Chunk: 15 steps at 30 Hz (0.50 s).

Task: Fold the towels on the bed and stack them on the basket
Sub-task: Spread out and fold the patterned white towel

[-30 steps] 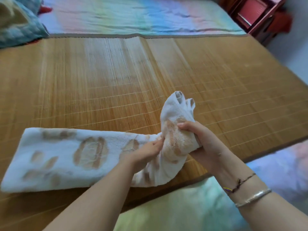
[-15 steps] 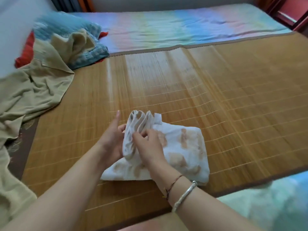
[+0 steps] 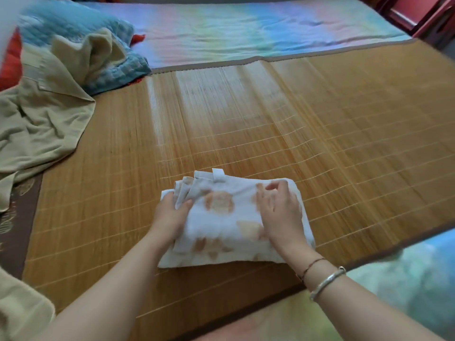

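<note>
Towel [image 3: 221,217] now flattened; right fingers [image 3: 275,193] on top.

1. towel [image 3: 229,217]: white, blurry orange-tan blotch print
2. bamboo mat [image 3: 320,134]: golden brown, thin pale cross lines, dark brown edging
3. bed sheet [image 3: 246,28]: pastel rainbow bands, blue, green, pink, lilac
4. quilt [image 3: 73,28]: teal-blue, stitched grid
5. loose cloth [image 3: 41,114]: plain beige
6. bangle [image 3: 327,283]: silver; cord bracelet [image 3: 311,265]: dark brown-red
7. furniture [image 3: 423,13], top right: red
</note>
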Each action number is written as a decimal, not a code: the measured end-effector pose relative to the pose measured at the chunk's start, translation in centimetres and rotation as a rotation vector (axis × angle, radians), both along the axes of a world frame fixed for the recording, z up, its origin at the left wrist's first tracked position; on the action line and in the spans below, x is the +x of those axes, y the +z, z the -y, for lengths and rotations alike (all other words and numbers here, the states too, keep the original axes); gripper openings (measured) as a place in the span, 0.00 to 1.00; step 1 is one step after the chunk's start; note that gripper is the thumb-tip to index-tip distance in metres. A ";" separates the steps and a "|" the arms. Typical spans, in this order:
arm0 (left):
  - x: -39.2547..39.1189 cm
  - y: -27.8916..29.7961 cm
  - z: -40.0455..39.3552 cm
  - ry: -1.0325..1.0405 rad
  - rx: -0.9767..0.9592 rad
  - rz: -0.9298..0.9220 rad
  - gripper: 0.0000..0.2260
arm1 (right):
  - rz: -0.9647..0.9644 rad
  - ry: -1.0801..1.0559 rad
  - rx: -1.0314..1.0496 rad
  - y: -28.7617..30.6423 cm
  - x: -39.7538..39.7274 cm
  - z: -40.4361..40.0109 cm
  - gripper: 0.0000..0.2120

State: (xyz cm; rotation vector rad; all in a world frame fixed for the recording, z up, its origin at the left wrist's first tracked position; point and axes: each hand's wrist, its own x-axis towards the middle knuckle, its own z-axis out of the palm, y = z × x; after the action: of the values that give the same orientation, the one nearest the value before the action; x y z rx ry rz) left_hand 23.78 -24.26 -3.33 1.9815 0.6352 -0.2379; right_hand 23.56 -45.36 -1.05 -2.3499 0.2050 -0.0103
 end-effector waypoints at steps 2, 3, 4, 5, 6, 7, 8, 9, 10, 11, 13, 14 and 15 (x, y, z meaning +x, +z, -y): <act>0.0 0.0 -2.1 -0.011 -0.011 0.012 0.08 | -0.099 0.064 -0.234 -1.3 0.4 1.2 0.16; -0.2 -0.3 -2.9 -0.016 -0.013 0.005 0.08 | -0.176 0.102 -0.280 -2.0 0.4 1.6 0.21; -0.4 -0.5 -3.5 -0.022 -0.006 -0.005 0.09 | -0.246 0.136 -0.299 -2.7 0.3 1.8 0.24; -0.5 -1.0 -4.0 -0.027 0.004 -0.028 0.10 | -0.300 0.163 -0.304 -3.6 -0.1 1.9 0.28; -0.8 -1.7 -4.3 -0.025 0.008 -0.045 0.11 | -0.334 0.171 -0.302 -4.4 -0.6 1.8 0.31; -1.0 -2.5 -4.4 -0.011 0.029 -0.066 0.12 | -0.343 0.166 -0.302 -5.2 -0.9 1.7 0.34; -1.3 -3.3 -4.3 0.010 0.083 -0.091 0.14 | -0.339 0.154 -0.307 -5.7 -1.2 1.5 0.36; -1.5 -3.8 -4.2 0.032 0.160 -0.131 0.18 | -0.333 0.141 -0.314 -6.0 -1.3 1.3 0.37; -1.7 -4.1 -3.9 0.064 0.216 -0.168 0.22 | -0.328 0.129 -0.316 -6.1 -1.3 1.2 0.39; -2.0 -4.1 -3.7 0.108 0.215 -0.204 0.26 | -0.327 0.109 -0.303 -6.0 -1.3 1.2 0.42; -2.4 -3.9 -3.4 0.189 0.081 -0.257 0.32 | -0.395 0.003 -0.215 -5.7 -1.1 1.7 0.51; -2.4 -3.8 -3.3 0.200 0.007 -0.293 0.35 | -0.451 -0.071 -0.131 -5.6 -0.9 2.0 0.56; -2.6 -3.4 -3.4 0.203 -0.057 -0.337 0.39 | -0.506 -0.134 -0.034 -5.4 -0.7 2.5 0.60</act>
State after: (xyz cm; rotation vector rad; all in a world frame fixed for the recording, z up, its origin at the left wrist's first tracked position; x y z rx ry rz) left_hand 21.20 -20.90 -6.69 1.8213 1.0270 -0.4652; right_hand 22.82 -47.81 -6.41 -2.3290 0.6111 0.5224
